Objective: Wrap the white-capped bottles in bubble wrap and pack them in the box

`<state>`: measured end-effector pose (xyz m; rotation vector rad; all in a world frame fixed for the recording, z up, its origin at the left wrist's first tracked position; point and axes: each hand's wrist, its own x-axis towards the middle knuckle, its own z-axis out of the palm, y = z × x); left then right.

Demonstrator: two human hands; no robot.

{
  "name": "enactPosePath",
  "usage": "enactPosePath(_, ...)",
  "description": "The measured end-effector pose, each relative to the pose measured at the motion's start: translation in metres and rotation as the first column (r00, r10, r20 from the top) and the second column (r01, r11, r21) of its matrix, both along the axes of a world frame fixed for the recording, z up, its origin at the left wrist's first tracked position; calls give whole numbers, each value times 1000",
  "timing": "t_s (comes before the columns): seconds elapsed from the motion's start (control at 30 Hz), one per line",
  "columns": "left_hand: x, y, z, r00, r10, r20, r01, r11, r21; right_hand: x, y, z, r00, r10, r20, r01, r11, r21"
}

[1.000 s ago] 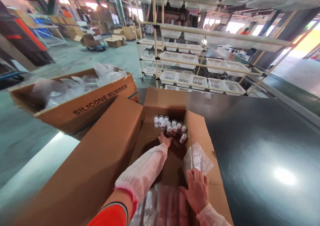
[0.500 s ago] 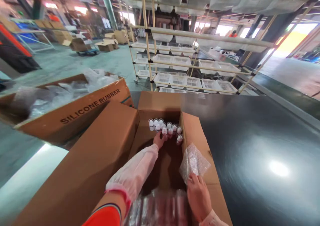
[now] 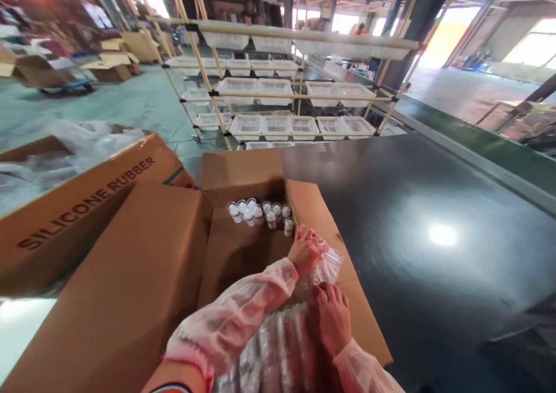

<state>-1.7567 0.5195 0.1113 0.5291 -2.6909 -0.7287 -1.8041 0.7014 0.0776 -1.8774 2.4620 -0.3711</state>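
A clear bubble-wrap bag (image 3: 329,265) is between my two hands, over the right flap of an open cardboard box (image 3: 243,179). My left hand (image 3: 306,249) is at the bag's upper edge, its fingers bent onto the plastic; whether a bottle is under them is hidden. Lower down, my right hand (image 3: 333,316) pinches the near end of the bag. Several small clear bottles with white tops (image 3: 248,212) stand in the far end of the box. Near me in the box lies a row of clear plastic-wrapped packs (image 3: 278,346).
At the left, a carton marked SILICONE RUBBER (image 3: 91,202) is filled with clear plastic bags (image 3: 82,144). The box rests on a dark shiny table (image 3: 391,225). Beyond it stands a pipe rack (image 3: 204,74) with white baskets (image 3: 273,125).
My left hand has left the bottles and come right and nearer to the bag. My right hand still holds the bag. The view has turned to the right.
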Motion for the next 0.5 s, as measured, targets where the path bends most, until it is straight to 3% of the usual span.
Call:
enactPosePath(0.2,-15,8,-12,997,-12,73,14,1000,-26,5,0,7,996,-3,86,10,996,-86)
enactPosePath(0.27,-9,9,-9,999,36,-8,-35,998,45,3,-2,10,993,1,118,7,998,-70)
enactPosePath(0.33,5,10,-3,980,156,-124,-127,970,209,-3,-7,12,972,1,234,-2,1000,3)
enactPosePath(0.4,27,14,5,921,321,-223,-180,854,488,-12,-13,12,919,-6,393,-25,997,74)
enactPosePath(0.43,40,19,9,887,388,-248,-151,753,641,-17,-17,12,893,-5,450,-42,995,96)
enactPosePath(0.5,67,35,15,853,462,-245,-17,492,870,-25,-25,9,833,-23,553,-45,993,109)
